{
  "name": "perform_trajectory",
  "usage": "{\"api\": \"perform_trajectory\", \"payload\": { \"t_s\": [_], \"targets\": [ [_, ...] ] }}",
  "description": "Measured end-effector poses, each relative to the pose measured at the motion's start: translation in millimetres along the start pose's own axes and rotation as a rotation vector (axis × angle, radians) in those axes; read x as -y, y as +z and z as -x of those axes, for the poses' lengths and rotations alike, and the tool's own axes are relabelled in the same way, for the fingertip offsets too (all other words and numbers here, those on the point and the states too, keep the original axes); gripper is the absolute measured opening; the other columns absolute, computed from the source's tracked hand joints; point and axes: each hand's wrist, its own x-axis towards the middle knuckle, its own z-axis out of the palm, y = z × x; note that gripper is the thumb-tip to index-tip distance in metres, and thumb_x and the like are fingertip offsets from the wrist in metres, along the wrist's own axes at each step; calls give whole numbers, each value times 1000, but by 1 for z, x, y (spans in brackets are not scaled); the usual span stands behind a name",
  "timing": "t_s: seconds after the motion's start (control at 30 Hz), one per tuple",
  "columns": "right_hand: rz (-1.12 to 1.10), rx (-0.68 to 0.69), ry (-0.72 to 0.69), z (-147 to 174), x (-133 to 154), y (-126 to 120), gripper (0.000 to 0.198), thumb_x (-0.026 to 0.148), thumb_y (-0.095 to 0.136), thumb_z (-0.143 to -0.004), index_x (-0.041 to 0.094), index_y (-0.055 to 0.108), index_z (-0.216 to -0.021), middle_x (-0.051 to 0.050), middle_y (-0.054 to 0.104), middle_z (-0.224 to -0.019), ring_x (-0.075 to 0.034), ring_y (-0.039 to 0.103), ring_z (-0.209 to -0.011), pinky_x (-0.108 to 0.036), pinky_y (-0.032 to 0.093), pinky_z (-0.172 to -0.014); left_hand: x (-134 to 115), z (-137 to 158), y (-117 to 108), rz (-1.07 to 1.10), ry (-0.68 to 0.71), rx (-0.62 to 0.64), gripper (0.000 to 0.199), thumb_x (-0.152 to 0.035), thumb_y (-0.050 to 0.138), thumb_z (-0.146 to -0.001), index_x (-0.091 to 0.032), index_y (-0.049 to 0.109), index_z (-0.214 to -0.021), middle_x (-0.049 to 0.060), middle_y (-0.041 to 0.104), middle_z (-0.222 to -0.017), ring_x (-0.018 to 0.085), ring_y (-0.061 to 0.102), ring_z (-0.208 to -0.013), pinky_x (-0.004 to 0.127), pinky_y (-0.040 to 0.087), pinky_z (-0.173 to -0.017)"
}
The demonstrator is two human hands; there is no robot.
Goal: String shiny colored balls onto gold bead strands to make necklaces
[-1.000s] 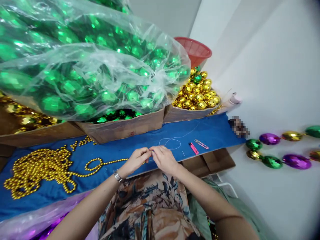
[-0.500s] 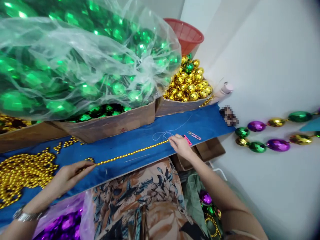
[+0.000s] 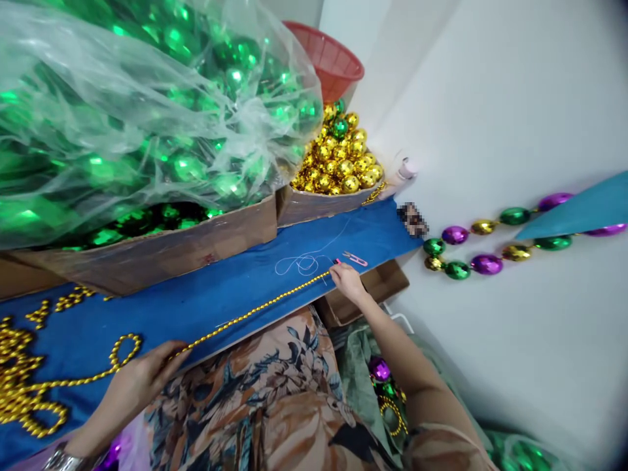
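A string of small gold beads [image 3: 260, 307] is stretched in a straight line between my two hands, low over the blue cloth. My left hand [image 3: 147, 376] is closed on it at the lower left; beyond that hand the string runs back in a loop to a gold bead pile [image 3: 14, 373]. The other end is pinched in my right hand [image 3: 346, 280] near the table's front edge. Just beyond the right hand lie loose white thread [image 3: 305, 264] and pink-handled thread snips [image 3: 355, 259]. Some small pink thing beside the right fingertips is mostly hidden.
Behind the blue cloth [image 3: 235, 275], a cardboard box [image 3: 196, 255] bears a clear bag of green balls [image 3: 186, 131]. Gold balls [image 3: 338, 157] fill another box, with a red basket [image 3: 328, 59] behind. Large colored beads [image 3: 485, 263] hang at the right, before the wall.
My left hand has moved away from the right, down and toward me, so a longer length of beads is stretched. The pile's string now trails behind it. The whole view has shifted.
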Motion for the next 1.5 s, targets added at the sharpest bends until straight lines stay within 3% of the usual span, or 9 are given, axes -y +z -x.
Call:
{"api": "perform_trajectory", "payload": {
  "t_s": [0.3,0.57,0.7,0.8,0.93,1.13,1.5],
  "targets": [
    [-52,76,-10,8,-7,22,15,19,51,-95,16,65,-95,-5,69,-94,-15,63,-89,-27,47,-81,12,10,12,51,-22,-5,38,-58,48,-84,-27,68,-92,0,76,-90,21,73,-75,23,55,-62],
    [-77,98,8,6,-5,27,21,33,56,-95,13,62,-95,-2,65,-91,-14,63,-82,-34,52,-77,18,17,18,76,-80,30,33,-55,52,-82,-28,67,-92,-2,76,-89,20,73,-75,21,55,-63],
    [-86,84,24,6,-4,26,14,26,55,-93,14,62,-91,0,65,-82,-13,62,-74,-28,49,-71,19,17,21,102,-104,33,34,-54,51,-82,-26,66,-95,0,76,-90,20,72,-75,22,54,-64],
    [-120,75,13,9,-4,25,10,19,52,-89,16,62,-87,-1,65,-74,-13,60,-66,-24,43,-63,5,17,16,136,-132,6,36,-53,49,-83,-22,64,-96,4,75,-88,20,71,-75,24,54,-65],
    [-178,65,-13,8,-10,31,15,24,46,-86,18,59,-82,-4,64,-68,-16,58,-57,-25,38,-56,-8,14,8,137,-204,12,29,-44,47,-85,-19,60,-91,6,70,-82,20,66,-73,29,51,-67],
    [-197,56,-22,5,-17,41,14,31,47,-83,22,56,-78,0,59,-57,-16,55,-50,-25,36,-51,0,17,11,130,-257,-7,23,-37,48,-85,-18,59,-91,7,67,-85,19,63,-77,29,50,-71],
    [-185,57,-4,5,-18,41,10,32,51,-80,23,55,-77,1,58,-57,-16,56,-50,-25,38,-53,7,16,11,67,-255,-41,17,-31,48,-85,-18,59,-87,7,64,-85,20,60,-76,30,45,-70]
  ]
}}
